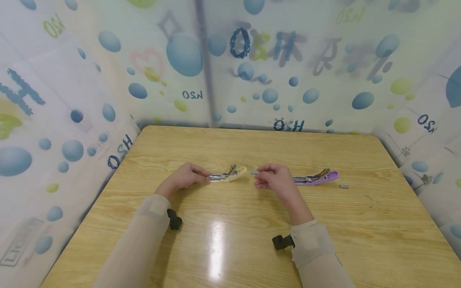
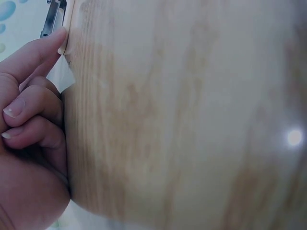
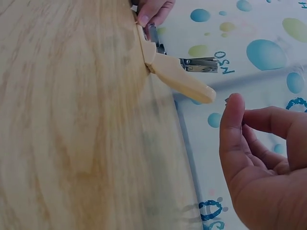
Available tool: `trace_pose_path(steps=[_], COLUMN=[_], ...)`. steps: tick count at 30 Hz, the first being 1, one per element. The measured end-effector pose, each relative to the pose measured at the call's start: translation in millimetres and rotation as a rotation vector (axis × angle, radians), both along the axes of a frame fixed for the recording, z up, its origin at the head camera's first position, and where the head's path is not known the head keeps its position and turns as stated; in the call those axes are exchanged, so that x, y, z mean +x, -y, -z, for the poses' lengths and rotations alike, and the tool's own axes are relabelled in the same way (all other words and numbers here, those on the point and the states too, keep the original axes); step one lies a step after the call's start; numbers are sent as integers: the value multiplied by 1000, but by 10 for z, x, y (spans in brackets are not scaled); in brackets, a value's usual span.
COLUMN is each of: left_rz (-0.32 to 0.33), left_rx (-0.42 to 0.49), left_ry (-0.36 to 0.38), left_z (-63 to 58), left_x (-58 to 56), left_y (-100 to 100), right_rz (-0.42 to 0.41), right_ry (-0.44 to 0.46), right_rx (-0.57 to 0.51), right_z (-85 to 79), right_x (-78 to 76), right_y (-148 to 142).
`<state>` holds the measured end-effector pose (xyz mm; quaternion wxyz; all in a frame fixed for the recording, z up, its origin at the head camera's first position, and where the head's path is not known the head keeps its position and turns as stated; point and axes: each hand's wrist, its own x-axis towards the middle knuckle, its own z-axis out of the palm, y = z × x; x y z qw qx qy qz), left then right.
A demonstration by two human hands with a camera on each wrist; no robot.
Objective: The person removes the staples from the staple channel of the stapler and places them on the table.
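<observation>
A cream stapler (image 1: pixel 240 172) lies opened out on the table, its metal magazine tilted up from the handle. My left hand (image 1: pixel 183 177) pinches its left end between thumb and fingers; in the left wrist view only a bit of that end shows at the top left. Just right of the cream handle (image 3: pixel 184 82), my right hand (image 1: pixel 278 181) pinches a small grey strip of staples (image 1: pixel 254 172) at its fingertips, pointing left. The thumb hides most of the strip in the right wrist view. Beyond the right hand lies an opened purple stapler (image 1: pixel 333 176), partly covered by that hand.
Another grey strip of staples (image 1: pixel 344 186) rests on the wooden table (image 1: pixel 252 256), right of the purple stapler. A patterned curtain (image 1: pixel 230 80) hangs behind the table's back edge and along both sides. Each wrist carries a small black camera (image 1: pixel 175 220).
</observation>
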<state>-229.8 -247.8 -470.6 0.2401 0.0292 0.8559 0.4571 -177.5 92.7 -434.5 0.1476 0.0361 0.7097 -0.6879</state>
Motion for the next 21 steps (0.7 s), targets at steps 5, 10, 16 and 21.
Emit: trace_pose_path(steps=[5,10,16,21], left_rz=[-4,-5,-3,-2], left_rx=[-13,-20,-23,-18], left_ry=[-7,-11,-16,-17], left_z=[5,5,0,11], left_x=[1,3,11,9], left_y=[-5,-9,-8,-8], right_rz=[-8,-22,-41,-70], right_ry=[2,-2,-3,5], right_rx=[9,5,22,82], right_z=[55,86,140,184], right_x=[0,11,16,10], right_y=[6,4,-2,-14])
